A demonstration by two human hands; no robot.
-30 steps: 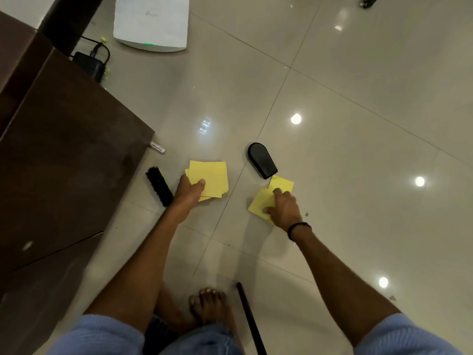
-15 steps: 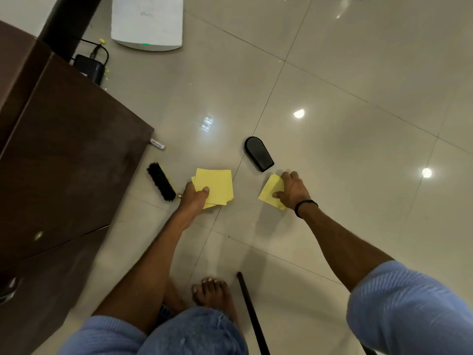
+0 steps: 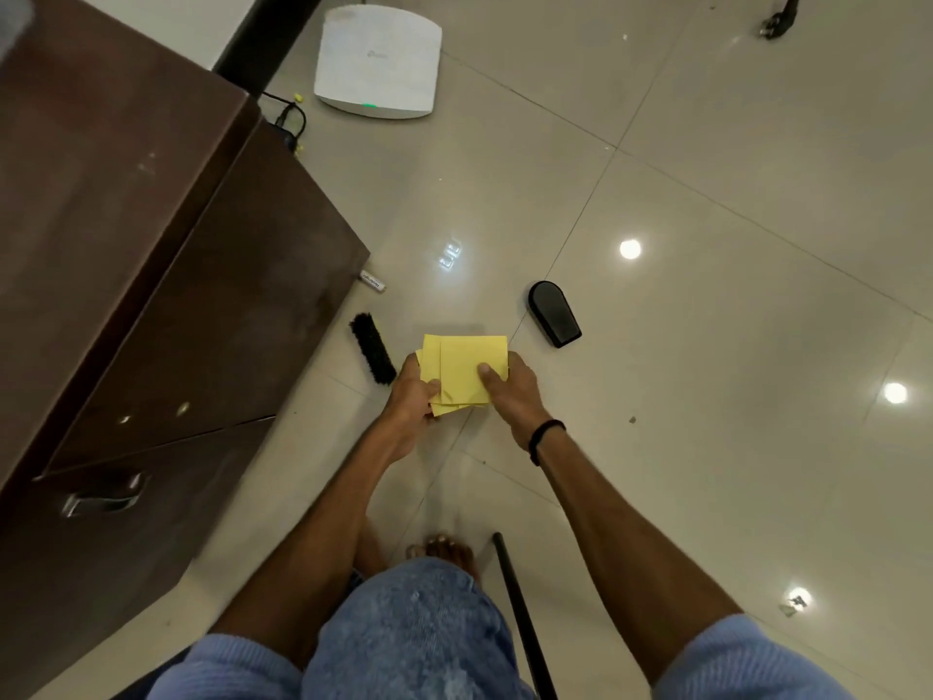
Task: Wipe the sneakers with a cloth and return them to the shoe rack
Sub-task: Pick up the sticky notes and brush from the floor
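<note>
A stack of yellow cloths (image 3: 462, 368) is held just above the tiled floor in front of me. My left hand (image 3: 411, 399) grips the stack's left edge, thumb on top. My right hand (image 3: 510, 391) pinches its right side, thumb pressed on the top cloth. A black shoe brush (image 3: 372, 348) lies on the floor just left of my left hand. A black oval applicator (image 3: 554, 314) lies to the upper right of the cloths. No sneakers and no shoe rack are in view.
A dark brown wooden cabinet (image 3: 151, 275) with a metal handle (image 3: 103, 497) fills the left side. A white router (image 3: 377, 63) sits on the floor beyond it, with a small white tube (image 3: 372, 281) at the cabinet's corner. A black rod (image 3: 522, 613) lies by my bare foot (image 3: 444, 548).
My right hand picked up the single yellow cloth from the floor and brought it left onto the stack in my left hand. Both hands now hold the stack together.
</note>
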